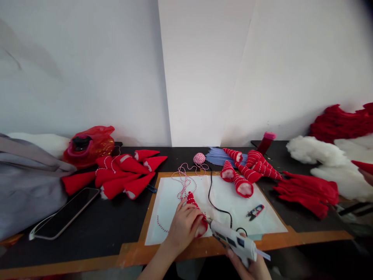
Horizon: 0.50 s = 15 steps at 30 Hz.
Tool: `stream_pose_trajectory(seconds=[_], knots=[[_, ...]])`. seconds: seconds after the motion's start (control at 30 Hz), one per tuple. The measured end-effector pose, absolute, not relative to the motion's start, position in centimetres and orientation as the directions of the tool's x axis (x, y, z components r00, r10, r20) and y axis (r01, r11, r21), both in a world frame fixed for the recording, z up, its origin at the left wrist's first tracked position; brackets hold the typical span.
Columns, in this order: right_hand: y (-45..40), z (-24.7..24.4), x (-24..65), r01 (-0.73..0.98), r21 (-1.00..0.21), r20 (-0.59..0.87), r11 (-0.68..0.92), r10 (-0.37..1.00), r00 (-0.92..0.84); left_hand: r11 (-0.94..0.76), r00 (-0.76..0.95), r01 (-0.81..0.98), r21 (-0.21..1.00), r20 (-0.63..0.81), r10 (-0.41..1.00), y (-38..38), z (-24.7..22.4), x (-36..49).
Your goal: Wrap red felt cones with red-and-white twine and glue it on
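Observation:
My left hand is closed around a small red felt cone with white stuffing at its wide end. Red-and-white twine winds round that cone and lies in loose loops behind it, leading towards a twine ball. My right hand grips a white hot glue gun, a clear glue stick poking out of its back. The gun's nozzle is at the cone's right side, close to the wide end; whether it touches I cannot tell. White paper lies beneath, with thread snips at its right.
Plain red cones are heaped at left, near a phone and a grey bag. Twine-wrapped cones lie at back right. Red fabric and white stuffing sit farther right. The gun's black cord crosses the paper.

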State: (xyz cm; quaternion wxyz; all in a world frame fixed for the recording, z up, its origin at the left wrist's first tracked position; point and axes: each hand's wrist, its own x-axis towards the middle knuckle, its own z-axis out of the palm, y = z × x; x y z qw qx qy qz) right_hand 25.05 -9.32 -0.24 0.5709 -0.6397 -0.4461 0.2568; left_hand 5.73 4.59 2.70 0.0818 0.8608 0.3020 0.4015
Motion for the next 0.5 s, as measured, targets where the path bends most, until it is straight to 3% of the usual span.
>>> stream_pose_trajectory(seconds=[0.17,0.5], knots=[[-8.9,0.5,25.5,0.351,-0.932,0.220,0.090,0.911,0.348,-0.805,0.501,0.445,0.391,0.637,0.586,4.6,2.8,5.9],[-9.2,1.2,25.2,0.354,-0.931,0.217,0.085,0.910,0.353,-0.798,0.504,0.442,0.410,0.622,0.599,4.7,2.7,6.2]])
